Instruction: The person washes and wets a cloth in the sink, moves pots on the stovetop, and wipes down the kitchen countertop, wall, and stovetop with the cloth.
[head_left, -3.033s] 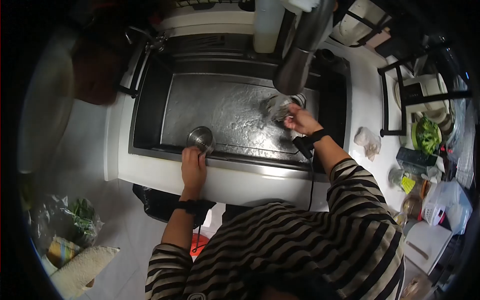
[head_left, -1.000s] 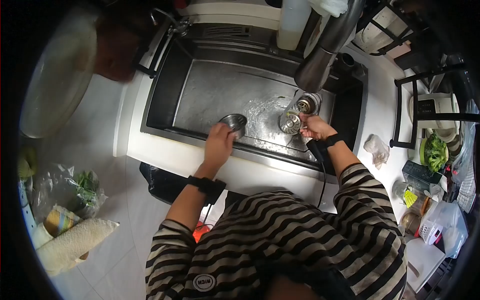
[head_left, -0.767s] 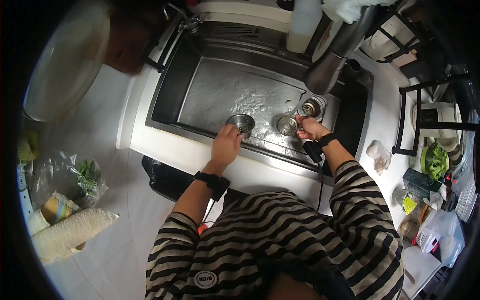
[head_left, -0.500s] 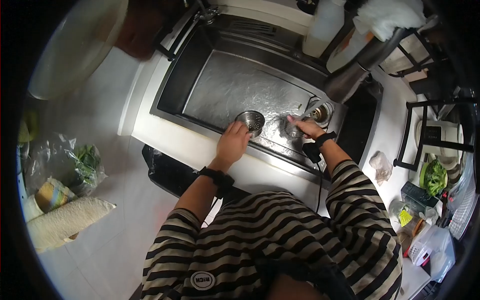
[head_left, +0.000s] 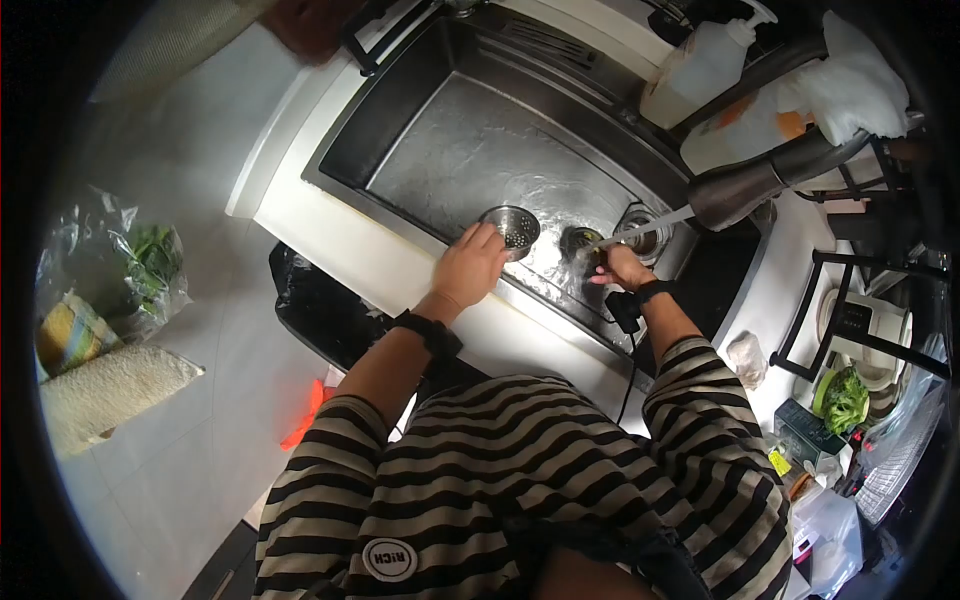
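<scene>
Right hand in a pinch on the round strainer, now dark-faced, silvery earlier

- I have my widest opening over the back and left of the sink, where bare metal lies between the walls.
- The left hand and the perforated metal cup it grips block the near rim around its middle.
- Between both hands I see only a narrow strip of wet sink floor.
- The faucet leans in from the right, and its water stream slants across just beside the right hand, barring that end from above.
- A black cord hangs from the right wrist over the counter.
- A pump bottle crowds the rear right; farther right, I meet a black rack.
</scene>
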